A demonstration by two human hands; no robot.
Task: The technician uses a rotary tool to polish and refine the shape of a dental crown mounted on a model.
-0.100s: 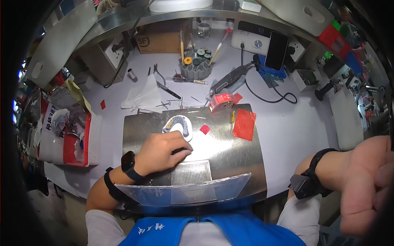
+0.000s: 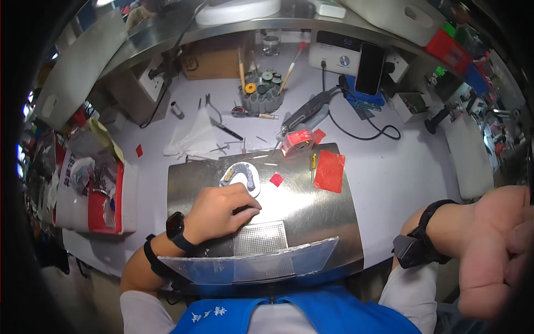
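Observation:
My left hand [image 2: 223, 210] rests on the metal plate [image 2: 311, 217] with its fingers loosely curled and nothing visible in them. Just beyond its knuckles lies a dental model [image 2: 248, 177], a grey tooth arch with a yellowish section on a round white base. The hand overlaps the base's front edge; whether it touches cannot be told. My right hand [image 2: 492, 253] is raised close to the camera at the right rim, fingers bent. Its fingertips run into the dark edge, hiding anything they hold. A perforated metal sheet [image 2: 260, 236] lies nearer me, partly behind a clear upright panel [image 2: 250, 267].
Red wax sheet [image 2: 329, 172], small red piece [image 2: 276, 179] and tape-like dispenser [image 2: 297, 142] lie right of the model. Behind are a corded handpiece [image 2: 308, 111], a bur holder [image 2: 262, 100] and a white cloth [image 2: 192, 136]. A white-and-red bin [image 2: 127, 209] stands left.
The whole view has shifted slightly. Both hands keep nearly the same pose, and the things on the table have not visibly been moved.

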